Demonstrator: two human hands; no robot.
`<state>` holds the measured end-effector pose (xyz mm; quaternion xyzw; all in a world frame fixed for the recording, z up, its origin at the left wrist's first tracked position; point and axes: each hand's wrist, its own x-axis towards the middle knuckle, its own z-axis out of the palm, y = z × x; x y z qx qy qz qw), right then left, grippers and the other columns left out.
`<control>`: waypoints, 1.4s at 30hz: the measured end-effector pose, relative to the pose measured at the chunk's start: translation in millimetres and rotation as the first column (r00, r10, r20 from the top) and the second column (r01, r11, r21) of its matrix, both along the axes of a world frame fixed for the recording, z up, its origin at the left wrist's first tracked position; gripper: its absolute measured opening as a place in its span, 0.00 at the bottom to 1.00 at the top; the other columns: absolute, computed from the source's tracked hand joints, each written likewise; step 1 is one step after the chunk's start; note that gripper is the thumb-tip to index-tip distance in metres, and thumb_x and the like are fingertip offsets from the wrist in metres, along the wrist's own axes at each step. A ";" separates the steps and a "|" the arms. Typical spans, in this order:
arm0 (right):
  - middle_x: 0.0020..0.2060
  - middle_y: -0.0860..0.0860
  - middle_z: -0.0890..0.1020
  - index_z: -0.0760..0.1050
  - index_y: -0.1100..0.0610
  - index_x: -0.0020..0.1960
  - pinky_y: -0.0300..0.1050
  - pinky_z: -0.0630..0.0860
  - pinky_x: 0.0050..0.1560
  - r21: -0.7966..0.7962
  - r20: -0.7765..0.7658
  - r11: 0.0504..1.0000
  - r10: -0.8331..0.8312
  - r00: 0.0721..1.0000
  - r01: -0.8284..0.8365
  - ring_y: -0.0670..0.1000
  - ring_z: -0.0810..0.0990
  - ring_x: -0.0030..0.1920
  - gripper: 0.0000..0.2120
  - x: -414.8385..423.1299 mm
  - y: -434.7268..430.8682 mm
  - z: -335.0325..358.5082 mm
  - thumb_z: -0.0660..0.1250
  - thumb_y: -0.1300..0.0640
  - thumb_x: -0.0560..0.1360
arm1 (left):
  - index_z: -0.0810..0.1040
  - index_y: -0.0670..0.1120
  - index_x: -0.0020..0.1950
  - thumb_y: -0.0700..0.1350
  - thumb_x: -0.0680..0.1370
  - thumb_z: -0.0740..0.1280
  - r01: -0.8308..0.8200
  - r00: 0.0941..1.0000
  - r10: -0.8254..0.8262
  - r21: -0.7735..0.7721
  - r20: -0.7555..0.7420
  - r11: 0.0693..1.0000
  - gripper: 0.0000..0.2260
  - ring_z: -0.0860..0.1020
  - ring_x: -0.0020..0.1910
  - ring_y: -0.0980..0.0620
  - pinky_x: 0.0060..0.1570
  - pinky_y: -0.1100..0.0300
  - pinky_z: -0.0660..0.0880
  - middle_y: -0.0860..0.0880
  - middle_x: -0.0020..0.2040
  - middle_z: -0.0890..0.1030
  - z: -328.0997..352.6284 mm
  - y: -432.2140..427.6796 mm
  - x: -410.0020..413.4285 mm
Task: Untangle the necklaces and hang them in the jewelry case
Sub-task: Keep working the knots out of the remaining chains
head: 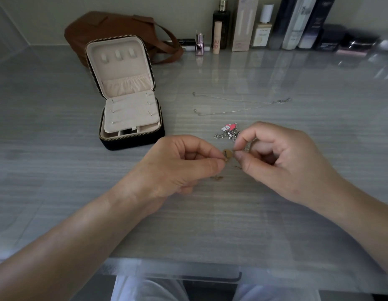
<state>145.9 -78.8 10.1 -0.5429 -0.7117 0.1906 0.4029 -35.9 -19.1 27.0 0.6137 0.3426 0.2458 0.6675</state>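
- Nothing hangs in the jewelry case point(132, 142) yet. It stands open at the left of the bench point(58, 170), and the three hooks point(118, 55) in its lid are bare.
- One thin silver necklace point(243, 104) lies drawn out in a long loop beyond the hands, apart from the rest. To my eye it is freed and only waits to be hung.
- The gold necklace point(227, 153) is the piece in hand, held just above the bench between the two hands.
- The left hand point(182, 168) has thumb and forefinger pressed together at the edge of the small round pendant.
- The right hand point(284, 161) pinches the fine chain just beside the pendant, its fingers point(245, 139) closed tight. Bits of gold chain lie on the bench beneath.
- Just behind the right fingertips sits a silver clump point(227, 134) of heavier links with a pink-and-white enamel charm point(228, 127). I cannot tell whether the gold chain runs into it.
- I'd judge the job under halfway, with some separating left and all the hanging.
- The case is black outside with a brass-coloured zip. Inside it has a pale, velvety pink lining, a gathered pouch and a flat padded panel point(130, 111) over small compartments.
- The bench is glossy grey with a streaked grain, and it mirrors the bottles point(262, 27) ranged along the wall.
- A soft brown bag point(114, 25) slumps behind the case.
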 end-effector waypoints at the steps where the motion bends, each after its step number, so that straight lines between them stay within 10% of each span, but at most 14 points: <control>1: 0.20 0.45 0.71 0.74 0.49 0.43 0.29 0.61 0.27 -0.009 0.002 1.000 0.002 1.000 -0.002 0.44 0.66 0.21 0.02 -0.2 0.0 -0.6 0.66 0.55 0.73 | 0.81 0.46 0.31 0.43 0.59 0.72 0.001 1.000 -0.001 0.002 0.001 1.000 0.04 0.60 0.18 0.60 0.21 0.69 0.57 0.53 0.23 0.69 -0.9 0.5 0.1; 13: 0.27 0.32 0.74 0.81 0.51 0.43 0.26 0.60 0.27 0.119 0.126 0.993 -0.032 0.991 0.017 0.40 0.68 0.22 0.03 -5.9 -4.8 4.5 0.68 0.55 0.73 | 0.81 0.47 0.31 0.35 0.68 0.73 -0.016 0.999 0.017 0.018 -0.051 1.000 0.09 0.60 0.18 0.60 0.19 0.70 0.57 0.54 0.19 0.67 -0.8 0.0 0.2; 22: 0.39 0.48 0.82 0.83 0.58 0.44 0.39 0.70 0.28 0.328 0.252 0.944 -0.118 0.960 0.030 0.45 0.70 0.25 0.09 -10.9 -5.8 1.0 0.67 0.54 0.73 | 0.81 0.46 0.30 0.35 0.71 0.71 -0.040 0.997 0.041 0.025 -0.072 0.999 0.11 0.59 0.18 0.59 0.20 0.71 0.57 0.54 0.20 0.67 -1.5 0.1 1.2; 42: 0.31 0.37 0.77 0.79 0.47 0.38 0.26 0.62 0.29 0.079 -0.033 0.996 -0.027 0.999 0.029 0.44 0.72 0.25 0.04 -8.8 -5.2 4.6 0.66 0.50 0.69 | 0.80 0.44 0.30 0.34 0.71 0.69 -0.090 0.995 0.090 0.002 -0.052 0.996 0.11 0.57 0.20 0.57 0.24 0.65 0.52 0.50 0.23 0.66 -2.7 0.5 1.9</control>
